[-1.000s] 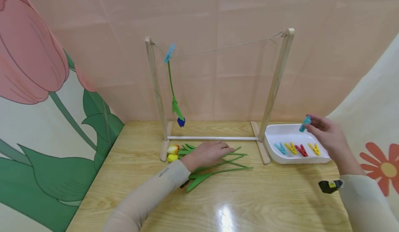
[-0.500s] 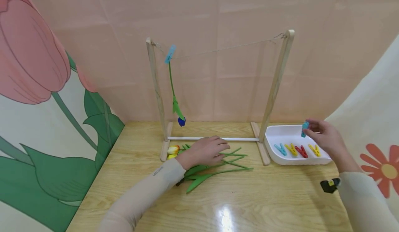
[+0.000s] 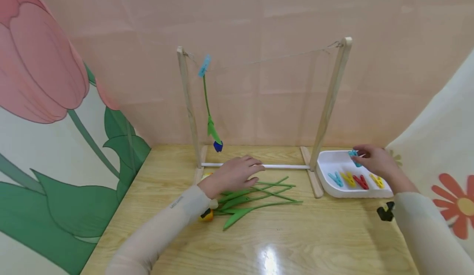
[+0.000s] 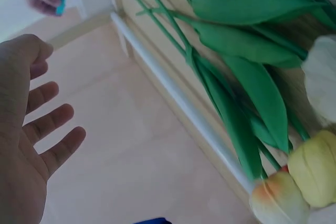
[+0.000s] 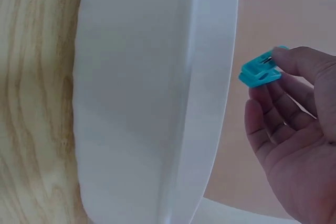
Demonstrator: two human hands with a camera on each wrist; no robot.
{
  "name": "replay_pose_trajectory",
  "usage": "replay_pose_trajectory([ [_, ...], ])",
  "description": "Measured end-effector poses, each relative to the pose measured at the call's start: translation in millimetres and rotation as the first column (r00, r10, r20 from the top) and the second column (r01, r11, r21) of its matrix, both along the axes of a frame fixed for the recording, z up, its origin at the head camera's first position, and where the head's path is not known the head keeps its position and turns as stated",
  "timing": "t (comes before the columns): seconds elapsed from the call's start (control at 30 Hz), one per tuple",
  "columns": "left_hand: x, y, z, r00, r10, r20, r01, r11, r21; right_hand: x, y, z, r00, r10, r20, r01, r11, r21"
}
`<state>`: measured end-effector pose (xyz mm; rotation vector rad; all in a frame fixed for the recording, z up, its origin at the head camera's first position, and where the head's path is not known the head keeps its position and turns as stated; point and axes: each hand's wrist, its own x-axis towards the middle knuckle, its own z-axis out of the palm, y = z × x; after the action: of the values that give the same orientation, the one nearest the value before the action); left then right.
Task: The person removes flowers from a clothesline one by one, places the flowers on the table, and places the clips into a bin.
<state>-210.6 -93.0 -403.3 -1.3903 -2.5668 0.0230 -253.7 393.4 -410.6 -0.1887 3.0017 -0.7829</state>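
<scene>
My right hand [image 3: 375, 162] pinches a light-blue clothespin [image 5: 261, 71] between thumb and fingers, above the white tray [image 5: 210, 93]. My left hand [image 3: 234, 174] hovers over a bunch of artificial tulips [image 3: 255, 199], its fingers loosely spread with nothing in them. In the left wrist view the tulips' green leaves [image 4: 247, 9] lie across the table, with a yellow bloom [image 4: 315, 169] and pale blooms at the lower right. A blue tulip [image 3: 217, 146] hangs head-down from the string, held by another light-blue clothespin [image 3: 204, 65] near the left post.
A wooden stand has a left post [image 3: 188, 102], a right post [image 3: 331, 102], a thin string [image 3: 274, 57] between their tops and a white bar [image 3: 285, 167] low down. Several blue, yellow and red clothespins [image 3: 361, 181] lie in the tray.
My left hand has lifted and moved left off the tulip stems, uncovering more of them. My right hand has shifted slightly left over the tray, still pinching the clothespin, which has turned.
</scene>
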Motion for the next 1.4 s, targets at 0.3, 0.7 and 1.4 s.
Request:
replay_pose_trajectory([
  [0.3,2.4,-18.8,8.1,1.0,0.007,-0.012,-0.007,1.0,0.024,-9.1,0,6.7,0.998,0.034,0.049,-0.036,0.998,0.041],
  [0.7,-1.0,-46.3,27.2,0.986,0.034,-0.163,-0.01,0.989,0.148,2.7,-34,48.9,0.988,0.144,-0.048,-0.143,0.989,0.027],
  [1.4,-3.5,-76.8,44.9,0.964,0.181,-0.196,-0.063,0.869,0.491,38.1,-126,118.4,0.939,0.269,-0.213,-0.286,0.957,-0.052],
])
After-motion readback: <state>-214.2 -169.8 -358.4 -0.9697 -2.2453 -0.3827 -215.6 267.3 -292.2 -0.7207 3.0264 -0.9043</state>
